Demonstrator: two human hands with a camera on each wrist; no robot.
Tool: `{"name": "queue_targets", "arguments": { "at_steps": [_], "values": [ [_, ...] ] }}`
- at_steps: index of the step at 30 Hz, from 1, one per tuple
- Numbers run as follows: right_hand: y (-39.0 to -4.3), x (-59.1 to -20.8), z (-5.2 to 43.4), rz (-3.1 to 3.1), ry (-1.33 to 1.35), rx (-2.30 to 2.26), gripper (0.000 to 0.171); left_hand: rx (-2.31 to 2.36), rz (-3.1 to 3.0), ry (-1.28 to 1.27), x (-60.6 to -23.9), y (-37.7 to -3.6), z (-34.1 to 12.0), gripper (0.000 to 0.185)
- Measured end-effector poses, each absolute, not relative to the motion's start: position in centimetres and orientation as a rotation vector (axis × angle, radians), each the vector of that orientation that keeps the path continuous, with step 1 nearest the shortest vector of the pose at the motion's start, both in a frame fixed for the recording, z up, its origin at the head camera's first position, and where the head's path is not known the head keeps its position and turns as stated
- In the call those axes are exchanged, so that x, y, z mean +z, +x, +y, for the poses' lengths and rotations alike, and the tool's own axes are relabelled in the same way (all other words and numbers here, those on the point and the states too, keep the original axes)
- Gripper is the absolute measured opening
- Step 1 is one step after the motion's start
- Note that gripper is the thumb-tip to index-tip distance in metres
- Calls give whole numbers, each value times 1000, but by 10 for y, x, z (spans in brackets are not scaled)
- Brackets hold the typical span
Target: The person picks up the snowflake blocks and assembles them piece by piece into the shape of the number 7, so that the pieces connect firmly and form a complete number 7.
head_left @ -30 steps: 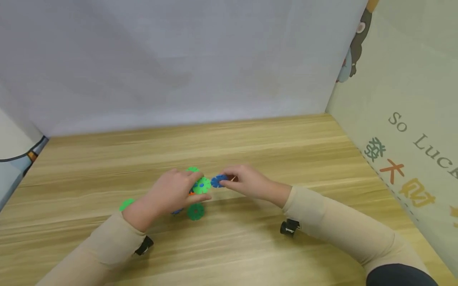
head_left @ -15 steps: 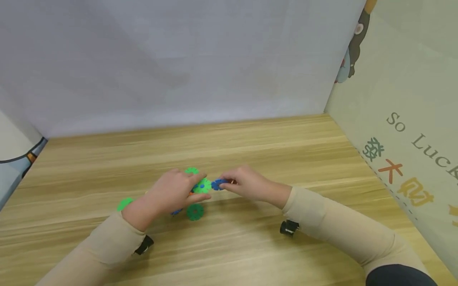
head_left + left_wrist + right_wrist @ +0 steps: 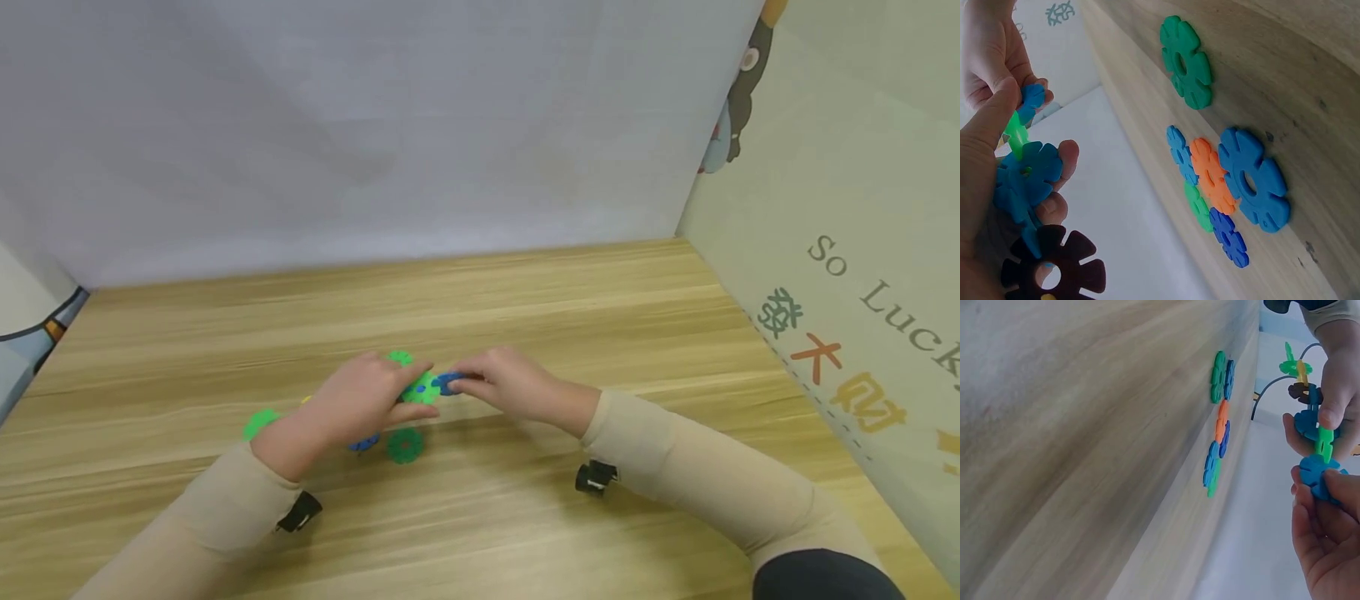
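Contact now: my right hand (image 3: 504,385) has pushed its pinched blue disc (image 3: 447,382) against the chain (image 3: 1025,181) my left hand (image 3: 358,400) grips; they look ready to interlock.

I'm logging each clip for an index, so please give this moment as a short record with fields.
setting: wooden table, pale backdrop
left hand: left hand grips a chain of joined snowflake discs
right hand: right hand pinches a blue disc against the chain's light green disc
loose on table: dark green disc, a light green disc, a small cluster of blue, orange and green discs
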State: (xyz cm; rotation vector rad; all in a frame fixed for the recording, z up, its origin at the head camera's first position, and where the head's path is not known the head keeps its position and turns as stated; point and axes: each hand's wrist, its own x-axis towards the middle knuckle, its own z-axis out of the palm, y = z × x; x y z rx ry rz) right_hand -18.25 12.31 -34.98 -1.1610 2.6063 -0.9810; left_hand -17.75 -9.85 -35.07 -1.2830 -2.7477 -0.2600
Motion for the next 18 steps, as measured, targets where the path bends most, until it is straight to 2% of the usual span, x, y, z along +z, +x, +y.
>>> {"name": "queue_targets", "arguments": {
  "at_steps": [5,12,18],
  "values": [
    [-181,-353,121,2596,-1161,-1022,17,-270,-2708,-1334,-352,-178,-99,57],
    [-181,-357,123,2588,-1203,-1098,28,-307,-2740,-1342,-353,-180,-99,58],
    [-183,-356,123,2585,-1256,-1099,28,-378,-2815,-1344,-351,-181,-100,58]
  ]
}}
